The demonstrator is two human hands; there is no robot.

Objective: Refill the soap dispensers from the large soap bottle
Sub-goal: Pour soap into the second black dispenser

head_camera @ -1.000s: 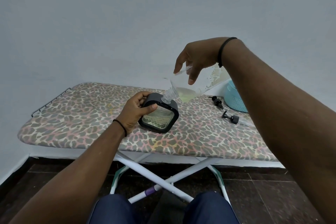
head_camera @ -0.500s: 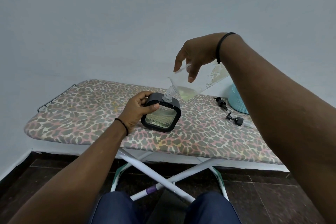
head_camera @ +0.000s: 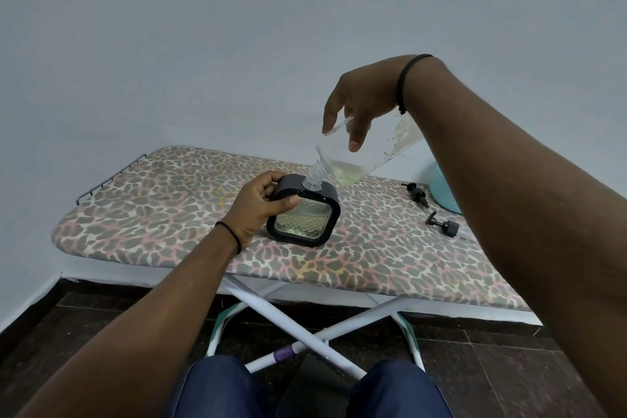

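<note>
A square black-framed soap dispenser [head_camera: 303, 218] with a ribbed clear window stands on the leopard-print ironing board [head_camera: 169, 200]. My left hand [head_camera: 258, 205] grips its left side. My right hand [head_camera: 361, 102] holds the large clear soap bottle [head_camera: 366, 153] tipped steeply down, its threaded neck set in the dispenser's top opening. Pale yellow-green soap pools near the bottle's shoulder. Part of the bottle's base is hidden behind my right forearm.
Two black pump heads lie on the board to the right, one [head_camera: 416, 193] farther back and one [head_camera: 442, 223] nearer. A teal basket [head_camera: 442, 188] sits at the board's far right edge. White crossed legs [head_camera: 298, 329] stand on dark floor tiles below.
My right hand has lifted the bottle's base higher, steepening the tilt. The left hand and dispenser have kept their place on the board.
</note>
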